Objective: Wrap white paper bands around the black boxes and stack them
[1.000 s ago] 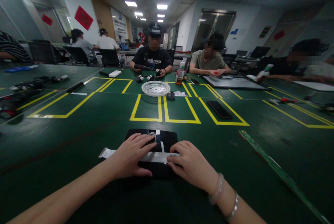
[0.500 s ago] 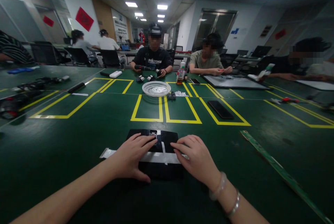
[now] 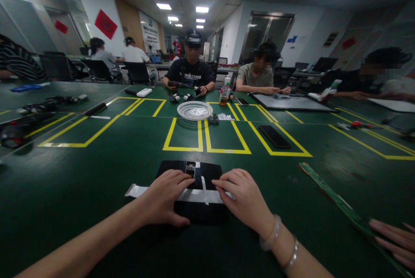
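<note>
The left hand [image 3: 167,198] lies loosely spread on a flat black rectangular panel [image 3: 210,172], gripping nothing; the right hand [image 3: 242,193] curls at the panel's right side — whether it pinches anything, I cannot tell. A flat white ribbon strip [image 3: 194,196] crosses the panel beneath both.

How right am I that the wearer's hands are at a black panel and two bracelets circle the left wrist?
Wrong wrist: the head view shows both bracelets on the right wrist. The left hand and right hand are indeed at the black panel.
</note>
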Available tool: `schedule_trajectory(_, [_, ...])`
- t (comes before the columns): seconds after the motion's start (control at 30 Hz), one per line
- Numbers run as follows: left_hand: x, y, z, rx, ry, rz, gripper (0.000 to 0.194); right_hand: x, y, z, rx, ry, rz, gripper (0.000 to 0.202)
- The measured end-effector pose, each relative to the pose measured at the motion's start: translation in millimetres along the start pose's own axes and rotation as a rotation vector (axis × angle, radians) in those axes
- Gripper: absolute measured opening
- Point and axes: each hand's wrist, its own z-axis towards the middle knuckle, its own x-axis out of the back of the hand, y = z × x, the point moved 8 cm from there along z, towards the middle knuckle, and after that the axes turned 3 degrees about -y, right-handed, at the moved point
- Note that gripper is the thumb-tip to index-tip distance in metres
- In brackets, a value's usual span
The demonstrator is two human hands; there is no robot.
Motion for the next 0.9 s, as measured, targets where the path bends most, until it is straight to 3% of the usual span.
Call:
schedule_trajectory(0.13, [3.5, -1.1, 1.5, -0.008, 0.034, -0.021, 0.091, 3.3, 2.4, -0.3, -0.003, 0.022, 0.016, 0.02])
schedule_trajectory(0.23, [12.6, -15.0, 0.2, 0.048, 0.076, 0.008, 0.085, 4.4, 5.2, -1.0, -0.005, 0.028, 0.026, 0.02])
schedule_trajectory(0.33, [29.2, -44.9, -6.9, 0.14, 0.154, 0.071, 0.078, 2.8, 6.6, -0.9, -0.004, 0.021, 0.023, 0.02])
schedule_trajectory(0.47, [54.3, -109.2, -28.6, 0.326, 0.254, 0.164, 0.07, -3.8, 6.7, -1.2, -0.01, -0.031, 0.009, 0.02])
schedule_trajectory(0.6, [71.7, -183.0, -70.6, 0.567, 0.334, 0.24, 0.077, -12.4, 8.6, -3.6, -0.039, -0.127, 0.015, 0.019])
schedule_trajectory(0.7, [84.7, -220.0, -114.0, 0.612, 0.55, 0.316, 0.079, -15.2, 9.7, -5.1, -0.052, -0.157, 0.019, 0.017])
schedule_trajectory(0.8, [92.9, -244.9, -161.3, 0.612, 0.774, 0.392, 0.065, -16.5, 9.3, -5.2, -0.054, -0.171, 0.003, 0.014])
schedule_trajectory(0.9, [91.3, -277.1, -197.0, 0.753, 0.735, 0.372, 0.061, -18.6, 8.7, -5.1, -0.068, -0.21, -0.01, 0.013])
